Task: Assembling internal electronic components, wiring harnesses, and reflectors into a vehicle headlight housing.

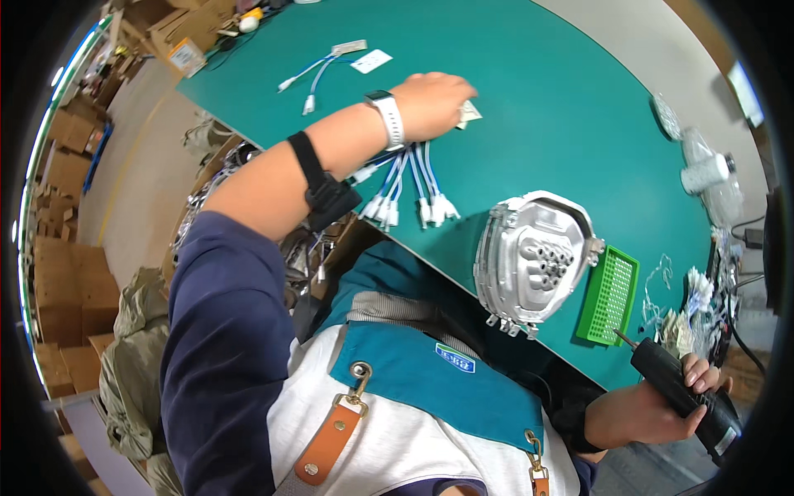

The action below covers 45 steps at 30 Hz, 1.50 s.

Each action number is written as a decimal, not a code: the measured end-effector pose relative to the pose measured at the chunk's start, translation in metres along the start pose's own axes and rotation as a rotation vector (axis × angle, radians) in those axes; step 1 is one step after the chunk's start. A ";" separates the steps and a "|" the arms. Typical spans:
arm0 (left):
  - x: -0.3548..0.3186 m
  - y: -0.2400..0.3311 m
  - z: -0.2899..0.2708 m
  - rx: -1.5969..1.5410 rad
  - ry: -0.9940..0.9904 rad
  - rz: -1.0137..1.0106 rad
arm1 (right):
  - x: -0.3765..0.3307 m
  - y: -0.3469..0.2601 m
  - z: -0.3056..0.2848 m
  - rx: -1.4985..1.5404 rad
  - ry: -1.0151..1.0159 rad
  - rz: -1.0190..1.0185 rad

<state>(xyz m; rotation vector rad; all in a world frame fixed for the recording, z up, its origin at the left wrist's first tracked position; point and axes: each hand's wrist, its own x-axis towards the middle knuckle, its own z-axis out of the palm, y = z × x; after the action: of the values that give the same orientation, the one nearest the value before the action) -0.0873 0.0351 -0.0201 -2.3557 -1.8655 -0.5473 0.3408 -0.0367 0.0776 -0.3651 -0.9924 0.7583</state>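
My left hand [434,105], with a white watch on its wrist, reaches over the green table and curls its fingers over the labelled end of a bundle of blue-and-white wire leads [424,175]. Cream paper tags [469,114] stick out beside the fingers; the fingertips are partly hidden. White connectors fan out from the bundle toward me. At the lower right my right hand [662,405] is wrapped round a black electric screwdriver [685,384], its bit pointing toward a green perforated tray [610,296]. Stacked silver metal castings [542,260] stand between my hands near the table's edge.
More blue-and-white leads [314,76] with tags lie at the far left. Clear plastic bags and a white spool [705,175] sit at the right edge, above loose small parts [699,293]. Below the table's left edge is a box of metal parts [217,186]. Cardboard boxes [74,285] stand left.
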 end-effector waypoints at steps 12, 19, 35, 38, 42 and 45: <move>0.010 -0.012 0.002 0.025 -0.155 -0.031 | 0.006 0.008 0.022 0.300 -0.208 0.117; -0.005 0.016 -0.077 0.334 0.485 0.078 | 0.008 0.001 0.027 0.321 -0.223 0.056; -0.055 0.193 -0.054 -0.309 0.202 0.205 | -0.005 0.011 0.058 0.381 -0.348 0.088; -0.050 0.195 -0.044 -0.216 0.189 0.138 | -0.015 0.021 0.067 0.311 -0.362 0.083; -0.049 0.201 -0.040 -0.156 0.180 0.125 | -0.015 0.042 0.063 0.248 -0.434 0.084; -0.052 0.199 -0.039 -0.141 0.178 0.096 | -0.022 0.049 0.072 0.231 -0.462 0.094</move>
<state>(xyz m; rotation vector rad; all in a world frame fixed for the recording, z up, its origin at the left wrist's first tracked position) 0.0838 -0.0746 0.0295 -2.3752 -1.6800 -0.8727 0.2520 -0.0225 0.0724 -0.0316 -1.3085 1.0595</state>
